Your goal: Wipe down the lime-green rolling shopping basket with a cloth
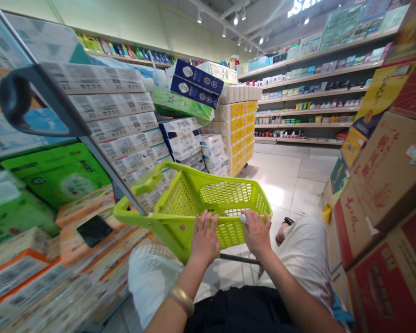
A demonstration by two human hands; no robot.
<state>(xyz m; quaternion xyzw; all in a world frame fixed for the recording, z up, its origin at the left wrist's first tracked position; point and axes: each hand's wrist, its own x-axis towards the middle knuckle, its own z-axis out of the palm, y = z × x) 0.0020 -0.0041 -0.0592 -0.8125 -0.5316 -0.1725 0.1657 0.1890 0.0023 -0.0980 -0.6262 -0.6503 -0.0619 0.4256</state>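
A lime-green rolling shopping basket (225,189) with perforated walls stands right in front of me, its inside largely bare. From its left end a grey metal pull rod slants up to a dark grey handle (52,99). My left hand (206,240) lies against the near wall, its fingers stretched apart up to the rim. Farther right along that rim, my right hand (258,231) is bent over the edge. Between its thumb and fingers shows a small white wad (243,218), perhaps tissue; part of it is hidden.
Stacked tissue packs (125,115) rise on the left; a dark phone-like slab (94,230) lies on orange packs there. Cardboard cartons (384,175) line my right side. A tiled aisle (284,171) leads to stocked shelves (308,111). My knees flank the basket.
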